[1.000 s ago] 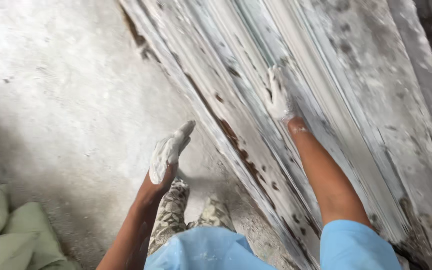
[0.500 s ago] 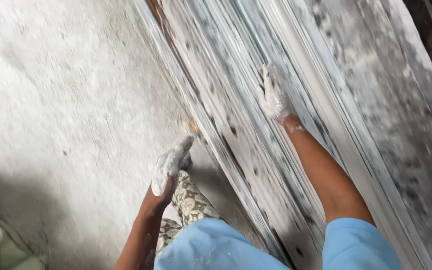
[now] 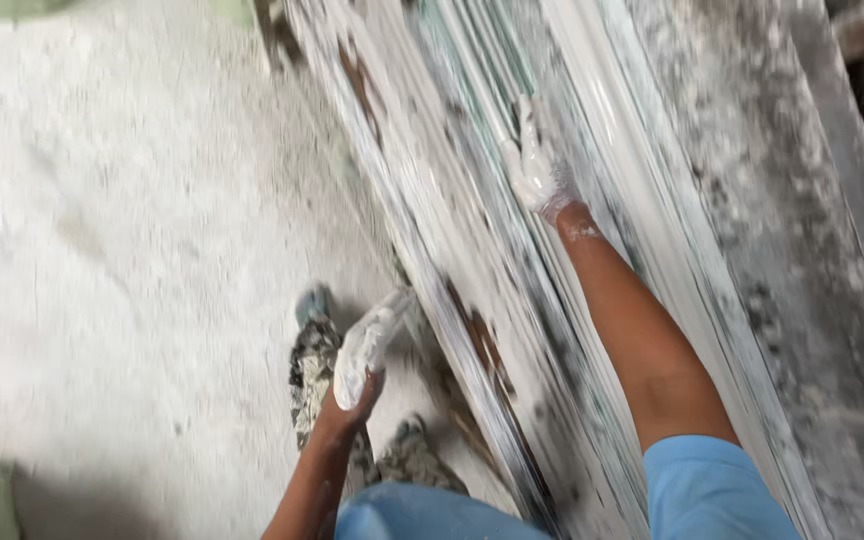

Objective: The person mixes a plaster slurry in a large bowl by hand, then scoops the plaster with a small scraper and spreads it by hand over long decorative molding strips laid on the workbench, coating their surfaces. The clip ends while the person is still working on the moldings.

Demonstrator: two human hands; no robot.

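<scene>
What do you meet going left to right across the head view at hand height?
Dusty white floor → left hand → stack of leaning sheets → right hand → rough grey slab.

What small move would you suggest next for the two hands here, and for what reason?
Probably bring the left hand onto the edge of the stacked sheets. The right hand already presses on the leaning stack, while the left hangs open just beside its edge, holding nothing, so only one hand steadies them.

Soft even daylight, no glare; strong motion blur thruout, edges smeared, faint shadows.
</scene>
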